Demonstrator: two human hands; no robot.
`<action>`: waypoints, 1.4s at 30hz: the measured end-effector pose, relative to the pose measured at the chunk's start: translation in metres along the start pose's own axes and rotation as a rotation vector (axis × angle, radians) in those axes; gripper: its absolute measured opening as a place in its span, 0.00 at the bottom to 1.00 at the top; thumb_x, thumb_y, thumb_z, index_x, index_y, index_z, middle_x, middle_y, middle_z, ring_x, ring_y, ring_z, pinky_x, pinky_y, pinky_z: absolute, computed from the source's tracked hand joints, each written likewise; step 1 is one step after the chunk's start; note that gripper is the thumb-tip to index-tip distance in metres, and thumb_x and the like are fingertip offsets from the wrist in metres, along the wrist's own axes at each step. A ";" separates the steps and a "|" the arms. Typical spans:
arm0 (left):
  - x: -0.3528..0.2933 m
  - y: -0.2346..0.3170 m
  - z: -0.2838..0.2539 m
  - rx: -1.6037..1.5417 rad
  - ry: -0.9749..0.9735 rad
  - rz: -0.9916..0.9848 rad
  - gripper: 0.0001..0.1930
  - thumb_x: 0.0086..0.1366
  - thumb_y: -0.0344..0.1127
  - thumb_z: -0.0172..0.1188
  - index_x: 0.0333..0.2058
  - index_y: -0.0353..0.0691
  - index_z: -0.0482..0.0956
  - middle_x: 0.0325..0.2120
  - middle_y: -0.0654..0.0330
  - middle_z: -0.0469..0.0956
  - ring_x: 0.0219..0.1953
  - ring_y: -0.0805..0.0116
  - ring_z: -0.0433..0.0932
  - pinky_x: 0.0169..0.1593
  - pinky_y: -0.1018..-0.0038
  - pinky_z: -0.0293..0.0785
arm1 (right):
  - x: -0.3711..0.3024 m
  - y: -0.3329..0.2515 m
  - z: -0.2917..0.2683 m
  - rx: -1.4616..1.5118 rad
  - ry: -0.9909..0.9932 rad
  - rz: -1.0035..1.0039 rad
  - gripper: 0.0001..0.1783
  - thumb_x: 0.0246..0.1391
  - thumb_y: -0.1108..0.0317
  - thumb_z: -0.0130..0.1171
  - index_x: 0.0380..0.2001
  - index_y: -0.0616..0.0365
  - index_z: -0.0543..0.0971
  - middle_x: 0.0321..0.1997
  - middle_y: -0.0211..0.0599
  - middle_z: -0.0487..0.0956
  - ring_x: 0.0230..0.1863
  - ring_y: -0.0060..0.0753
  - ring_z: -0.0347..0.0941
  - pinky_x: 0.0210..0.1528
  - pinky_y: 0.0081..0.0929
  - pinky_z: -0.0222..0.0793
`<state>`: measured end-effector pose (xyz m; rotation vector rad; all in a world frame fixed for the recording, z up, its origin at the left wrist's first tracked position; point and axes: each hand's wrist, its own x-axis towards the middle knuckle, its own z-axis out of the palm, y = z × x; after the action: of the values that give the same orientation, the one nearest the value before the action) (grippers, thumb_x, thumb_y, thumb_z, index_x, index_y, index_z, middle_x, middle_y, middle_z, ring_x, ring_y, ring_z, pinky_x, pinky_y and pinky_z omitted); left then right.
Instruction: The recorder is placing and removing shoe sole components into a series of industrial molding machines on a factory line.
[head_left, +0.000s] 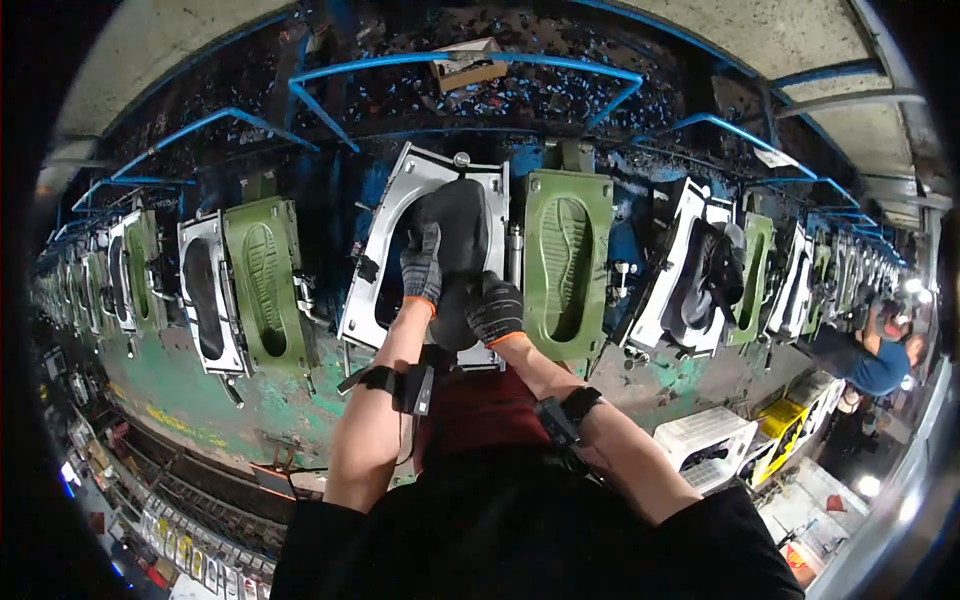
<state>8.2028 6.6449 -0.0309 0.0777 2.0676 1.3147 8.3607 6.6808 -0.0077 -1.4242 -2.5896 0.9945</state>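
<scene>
A dark, sole-shaped shoe piece (458, 215) lies lengthwise over a silver metal mould frame (385, 225) directly in front of me. My left hand (421, 268), in a grey knit glove with an orange cuff, grips its left side, fingers pointing away from me. Lower on the right edge, my right hand (495, 309) wears a matching glove and has its fingers curled around the piece. Both thumbs are hard to make out. To the right of the frame stands an open green mould half (568, 265) with a ridged sole-shaped hollow.
More silver frames (208, 290) and green mould halves (264, 285) line up on both sides. Blue rails (465, 58) run behind them, above scattered scraps and a cardboard box (470, 72). White crates (706, 440) and a yellow crate (781, 430) stand right, near another person (880, 350).
</scene>
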 end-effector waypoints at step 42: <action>-0.090 -0.066 -0.062 0.480 -0.051 0.428 0.18 0.69 0.43 0.67 0.48 0.34 0.85 0.45 0.50 0.86 0.48 0.55 0.82 0.57 0.63 0.75 | -0.067 -0.009 0.064 0.936 0.279 0.231 0.16 0.66 0.59 0.61 0.43 0.64 0.84 0.35 0.41 0.86 0.34 0.30 0.79 0.40 0.32 0.77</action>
<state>8.2568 6.5292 -0.0235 0.7920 2.3611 0.9965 8.3736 6.5927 -0.0353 -1.4131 -1.4210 1.5792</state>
